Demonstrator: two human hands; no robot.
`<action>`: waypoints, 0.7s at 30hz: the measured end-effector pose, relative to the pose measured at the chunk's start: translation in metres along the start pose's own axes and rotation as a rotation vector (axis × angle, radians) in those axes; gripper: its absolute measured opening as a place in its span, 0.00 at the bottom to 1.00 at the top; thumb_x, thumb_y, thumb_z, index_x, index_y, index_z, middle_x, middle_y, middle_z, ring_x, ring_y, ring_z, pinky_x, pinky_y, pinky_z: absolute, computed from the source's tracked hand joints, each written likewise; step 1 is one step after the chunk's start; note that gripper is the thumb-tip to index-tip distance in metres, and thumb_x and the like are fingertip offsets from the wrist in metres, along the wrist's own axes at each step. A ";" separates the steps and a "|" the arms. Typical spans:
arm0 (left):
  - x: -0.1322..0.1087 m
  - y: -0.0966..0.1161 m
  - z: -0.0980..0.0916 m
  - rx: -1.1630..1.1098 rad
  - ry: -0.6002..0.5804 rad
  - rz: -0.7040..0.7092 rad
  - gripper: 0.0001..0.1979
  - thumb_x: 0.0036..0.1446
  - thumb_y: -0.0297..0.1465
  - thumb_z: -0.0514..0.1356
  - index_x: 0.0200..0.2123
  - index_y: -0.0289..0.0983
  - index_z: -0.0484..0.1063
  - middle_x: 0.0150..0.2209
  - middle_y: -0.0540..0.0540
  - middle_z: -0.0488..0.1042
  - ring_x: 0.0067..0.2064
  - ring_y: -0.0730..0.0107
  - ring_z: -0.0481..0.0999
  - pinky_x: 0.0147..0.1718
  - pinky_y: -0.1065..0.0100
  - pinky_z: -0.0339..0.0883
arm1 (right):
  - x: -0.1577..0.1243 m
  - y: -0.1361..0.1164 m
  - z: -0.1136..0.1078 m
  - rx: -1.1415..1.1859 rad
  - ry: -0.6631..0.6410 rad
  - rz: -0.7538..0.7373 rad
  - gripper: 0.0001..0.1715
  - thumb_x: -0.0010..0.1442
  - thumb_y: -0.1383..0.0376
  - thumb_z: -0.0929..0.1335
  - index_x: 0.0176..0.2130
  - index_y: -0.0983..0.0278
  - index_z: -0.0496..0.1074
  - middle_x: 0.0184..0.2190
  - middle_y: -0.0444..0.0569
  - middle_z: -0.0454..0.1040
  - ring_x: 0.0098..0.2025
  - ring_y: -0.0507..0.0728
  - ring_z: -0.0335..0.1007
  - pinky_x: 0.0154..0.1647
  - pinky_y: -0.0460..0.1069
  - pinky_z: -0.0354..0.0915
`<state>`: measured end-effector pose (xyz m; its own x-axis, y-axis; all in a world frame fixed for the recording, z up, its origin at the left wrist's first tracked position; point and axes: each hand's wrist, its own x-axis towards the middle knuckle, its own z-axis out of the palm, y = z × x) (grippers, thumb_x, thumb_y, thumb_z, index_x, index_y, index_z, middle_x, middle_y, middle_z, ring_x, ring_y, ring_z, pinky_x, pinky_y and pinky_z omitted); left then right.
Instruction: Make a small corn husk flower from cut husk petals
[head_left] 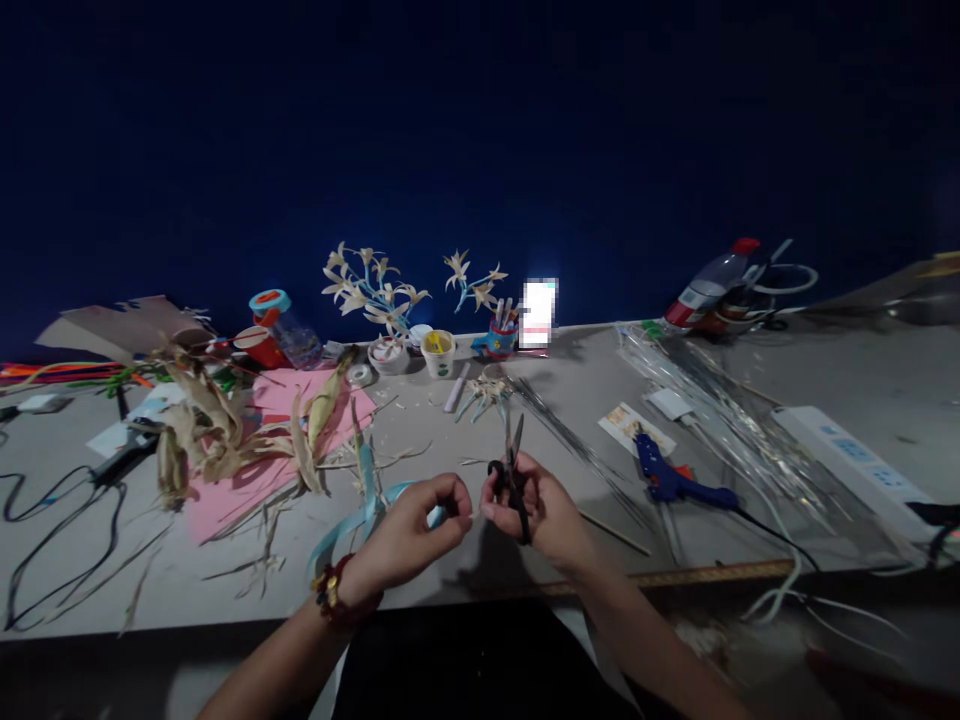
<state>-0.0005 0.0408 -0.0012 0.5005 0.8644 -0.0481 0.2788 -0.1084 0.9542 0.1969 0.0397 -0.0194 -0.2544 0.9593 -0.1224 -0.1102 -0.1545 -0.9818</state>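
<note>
My right hand [541,510] is closed round black-handled scissors [513,470], blades pointing up and away. My left hand [420,530], with a beaded bracelet at the wrist, is pinched shut just left of the scissors; what it pinches is too small to make out. A light blue ribbon [358,515] curls on the grey table [525,560] beside that hand. Both hands hover near the table's front edge.
Dried corn husks [217,430] lie on pink paper [240,480] at left. A blue glue gun [675,482] and clear plastic wraps [720,410] lie at right. Husk flowers [375,290], small cups [439,352] and a bottle [709,285] stand along the back. Black cables [52,530] trail at far left.
</note>
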 end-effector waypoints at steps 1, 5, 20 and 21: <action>0.000 0.000 0.000 -0.014 -0.018 -0.004 0.02 0.57 0.28 0.58 0.31 0.38 0.67 0.30 0.51 0.69 0.34 0.69 0.66 0.35 0.69 0.59 | 0.000 -0.001 0.000 0.010 -0.004 0.003 0.23 0.44 0.63 0.79 0.35 0.60 0.66 0.31 0.42 0.74 0.32 0.54 0.69 0.33 0.47 0.65; 0.001 0.000 0.000 -0.068 -0.067 -0.021 0.04 0.57 0.30 0.59 0.31 0.37 0.67 0.29 0.51 0.68 0.33 0.70 0.65 0.34 0.69 0.58 | -0.001 0.001 0.000 0.025 -0.060 0.035 0.24 0.42 0.64 0.80 0.34 0.61 0.66 0.29 0.41 0.73 0.31 0.52 0.69 0.33 0.47 0.64; 0.006 -0.014 0.011 -0.502 0.007 -0.120 0.11 0.54 0.36 0.67 0.30 0.36 0.69 0.29 0.49 0.69 0.29 0.73 0.63 0.29 0.70 0.55 | -0.005 0.008 0.002 0.042 -0.082 -0.044 0.19 0.47 0.68 0.78 0.34 0.61 0.68 0.30 0.41 0.74 0.32 0.52 0.69 0.34 0.45 0.65; 0.007 -0.014 0.015 -0.570 0.031 -0.122 0.12 0.54 0.36 0.68 0.30 0.35 0.70 0.29 0.49 0.70 0.29 0.73 0.64 0.29 0.71 0.56 | -0.005 0.010 0.002 0.052 -0.066 -0.063 0.19 0.47 0.68 0.78 0.35 0.61 0.68 0.30 0.41 0.74 0.32 0.52 0.69 0.33 0.45 0.65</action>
<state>0.0111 0.0411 -0.0196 0.4661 0.8687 -0.1676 -0.1560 0.2672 0.9509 0.1947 0.0329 -0.0283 -0.3074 0.9503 -0.0489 -0.1777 -0.1078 -0.9782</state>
